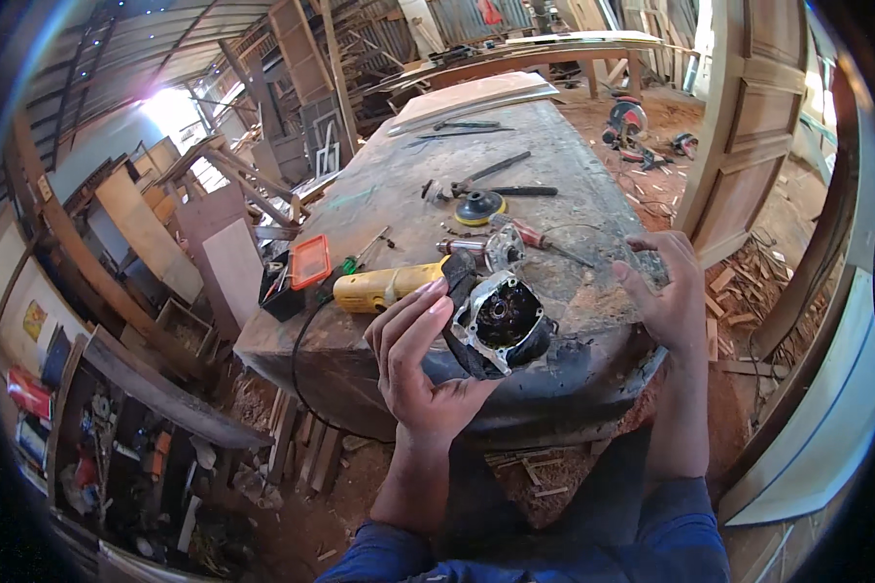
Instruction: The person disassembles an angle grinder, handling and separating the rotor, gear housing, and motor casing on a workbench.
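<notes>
Note left hand (416, 387) clasped on metal housing (502, 315), with fingers curled against its left side and thumb beneath. Find housing raised at the near edge of a worn workbench (578, 175), with hollow face turned toward the head. See a dark, greasy-looking cavity (523, 311) with a ring near its centre, framed by a bare, lobed metal rim (474, 333). Observe right hand (679, 299) released, with fingers loosely bent and thumb parted from them, well apart from the housing, over the bench's right side. Note yellow tool body (379, 289) showing left of the housing, partly behind the left fingers; cannot tell whether joined to it. Trace black cable (295, 374) from the yellow end down past the bench edge. See metal flange (504, 251) just behind the housing, red-handled screwdriver (529, 233) to its right, and black-and-yellow round pad (479, 206) beyond. Record orange tray (311, 260) and green-handled screwdriver (350, 263) at bench left, pale boards (472, 100) at the far end. Note red-and-black power saw (626, 120) on the floor (583, 124) at right.
</notes>
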